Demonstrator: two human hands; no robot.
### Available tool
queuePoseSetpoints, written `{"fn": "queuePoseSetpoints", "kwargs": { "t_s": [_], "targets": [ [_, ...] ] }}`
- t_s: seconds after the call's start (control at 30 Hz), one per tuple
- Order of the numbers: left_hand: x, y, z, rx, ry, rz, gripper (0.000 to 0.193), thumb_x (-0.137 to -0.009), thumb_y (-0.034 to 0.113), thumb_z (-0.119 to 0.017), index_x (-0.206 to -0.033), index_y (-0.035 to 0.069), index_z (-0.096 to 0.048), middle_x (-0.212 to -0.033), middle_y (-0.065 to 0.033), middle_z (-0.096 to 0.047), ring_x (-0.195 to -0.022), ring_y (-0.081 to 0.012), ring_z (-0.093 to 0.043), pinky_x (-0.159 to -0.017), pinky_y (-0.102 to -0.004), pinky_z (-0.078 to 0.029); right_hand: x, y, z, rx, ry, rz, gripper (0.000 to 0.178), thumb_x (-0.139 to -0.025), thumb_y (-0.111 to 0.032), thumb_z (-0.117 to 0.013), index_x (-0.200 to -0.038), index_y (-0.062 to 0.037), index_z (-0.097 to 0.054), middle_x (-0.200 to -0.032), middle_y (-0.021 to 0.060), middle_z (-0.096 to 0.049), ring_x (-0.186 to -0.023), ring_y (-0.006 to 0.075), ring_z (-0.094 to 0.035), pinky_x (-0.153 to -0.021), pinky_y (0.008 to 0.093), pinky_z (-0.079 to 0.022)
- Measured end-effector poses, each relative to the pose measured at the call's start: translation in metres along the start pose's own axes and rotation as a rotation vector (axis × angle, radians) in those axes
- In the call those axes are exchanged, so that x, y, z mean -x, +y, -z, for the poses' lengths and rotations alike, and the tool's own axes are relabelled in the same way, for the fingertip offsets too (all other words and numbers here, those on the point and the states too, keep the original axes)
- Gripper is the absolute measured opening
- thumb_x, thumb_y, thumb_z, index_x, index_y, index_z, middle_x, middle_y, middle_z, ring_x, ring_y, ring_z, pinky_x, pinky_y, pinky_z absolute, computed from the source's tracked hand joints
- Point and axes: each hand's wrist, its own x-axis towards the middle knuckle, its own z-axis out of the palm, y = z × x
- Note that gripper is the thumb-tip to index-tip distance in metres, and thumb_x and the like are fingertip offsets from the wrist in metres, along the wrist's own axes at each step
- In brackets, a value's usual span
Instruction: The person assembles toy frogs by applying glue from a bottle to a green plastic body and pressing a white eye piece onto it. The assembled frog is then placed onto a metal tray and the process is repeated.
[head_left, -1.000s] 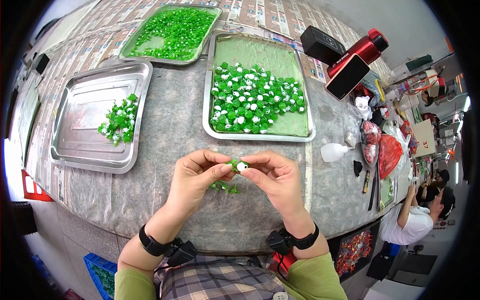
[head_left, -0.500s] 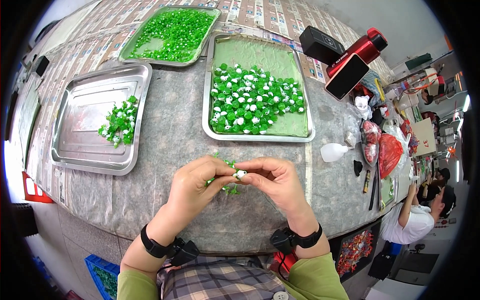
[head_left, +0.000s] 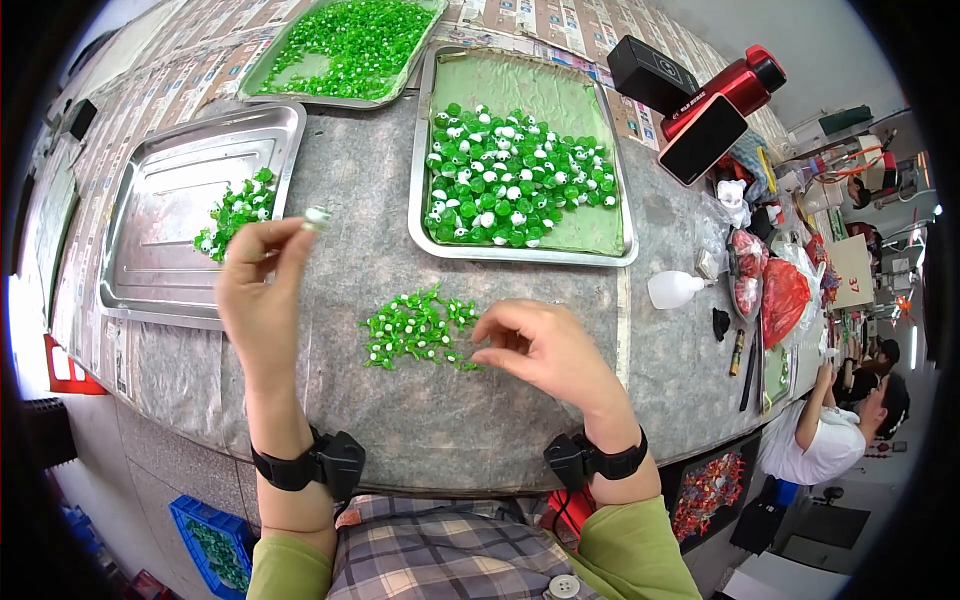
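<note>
My left hand (head_left: 262,285) is raised beside the left metal tray (head_left: 135,255), pinching a small green-and-white bead (head_left: 316,216) between thumb and forefinger. The bead is blurred. My right hand (head_left: 540,345) is low over the table, its thumb and forefinger slightly apart with nothing visible between them. Its fingertips are at the right edge of a loose pile of small green plastic pieces with white dots (head_left: 420,328). In the left tray lies a cluster of green-and-white pieces (head_left: 240,212), partly behind my left hand.
A larger tray (head_left: 520,255) of round green-and-white beads stands ahead; another tray (head_left: 345,100) of small green pieces is farther back. To the right are a white bottle (head_left: 673,290), a phone (head_left: 703,140), a red flask (head_left: 740,85) and a black box (head_left: 650,72). A person (head_left: 825,435) sits far right.
My hands were together over the pile, holding a green-and-white bead. The left has carried a bead up and left toward the left tray; the right has stayed near the pile, which is now uncovered.
</note>
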Motion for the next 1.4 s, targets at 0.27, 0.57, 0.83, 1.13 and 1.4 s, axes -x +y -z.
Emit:
{"fn": "queuePoseSetpoints", "kwargs": {
  "t_s": [0.27,0.57,0.83,1.13,1.4],
  "targets": [
    [0.014,0.015,-0.014,0.031,-0.33,-0.327,0.016,-0.068,-0.001,-0.061,-0.082,0.006,-0.062,-0.079,-0.0029,-0.056,-0.073,-0.0141,-0.053,-0.066,-0.0245,-0.043,0.0,0.002,-0.005,0.078,-0.042,0.049,0.014,-0.068,-0.01,-0.063,-0.077,-0.0049,-0.054,-0.074,0.0055,-0.051,-0.068,0.016,-0.052,-0.062,0.0261,-0.042],
    [0.044,0.033,-0.036,0.116,-0.829,-0.45,0.025,-0.063,0.003,-0.065,-0.088,0.01,-0.064,-0.075,-0.0049,-0.054,-0.069,-0.0168,-0.053,-0.058,-0.0258,-0.043,0.009,0.003,0.005,-1.045,-0.111,-0.104,0.017,-0.072,-0.006,-0.064,-0.086,-0.0035,-0.054,-0.079,-0.0007,-0.056,-0.074,0.0063,-0.053,-0.066,0.019,-0.042],
    [0.049,0.021,-0.036,0.548,-0.621,0.234,0.009,-0.077,0.002,-0.055,-0.085,0.001,-0.056,-0.077,-0.0042,-0.057,-0.071,-0.0117,-0.054,-0.064,-0.0236,-0.044,0.041,0.017,0.05,-0.651,0.797,0.109,0.022,-0.074,-0.004,-0.061,-0.092,-0.0029,-0.049,-0.08,0.0037,-0.057,-0.076,0.0086,-0.054,-0.068,0.0187,-0.042],
    [0.041,0.021,-0.036,0.823,-0.579,0.57,0.013,-0.082,0.013,-0.052,-0.089,0.002,-0.053,-0.074,-0.0058,-0.058,-0.065,-0.0106,-0.056,-0.062,-0.0247,-0.048,0.085,0.125,0.065,-0.065,1.257,-0.262,0.025,-0.076,-0.01,-0.06,-0.097,-0.0009,-0.051,-0.09,0.0077,-0.057,-0.079,0.0122,-0.053,-0.071,0.021,-0.04],
    [0.043,0.022,-0.037,0.874,-0.741,0.691,0.013,-0.079,0.01,-0.056,-0.089,0.003,-0.054,-0.077,-0.007,-0.06,-0.068,-0.0131,-0.059,-0.061,-0.0243,-0.05,0.055,0.043,0.055,-0.474,1.002,-0.127,0.034,-0.077,-0.017,-0.061,-0.103,0.0016,-0.049,-0.094,0.0085,-0.055,-0.084,0.0128,-0.054,-0.072,0.0235,-0.043]
  ]
}}
